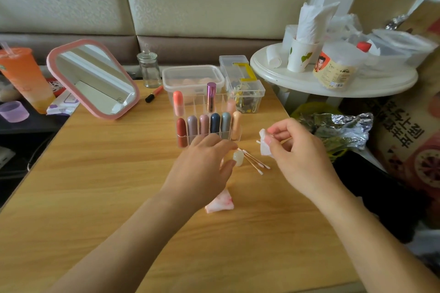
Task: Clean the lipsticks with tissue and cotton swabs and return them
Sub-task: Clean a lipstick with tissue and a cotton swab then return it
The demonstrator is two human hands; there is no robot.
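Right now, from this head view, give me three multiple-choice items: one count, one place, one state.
1. Lipsticks in the organizer's front row: A four, B nine, C six.
2. The stained tissue lies: A on the table by the left forearm, B inside the organizer, C atop the lipsticks.
3. The right hand: A open, empty, B pinches a white tissue and swab, C grips a lipstick.
Key: C, six coloured caps stand in line; A, it lies flat on the wood; B, fingertips pinch both.
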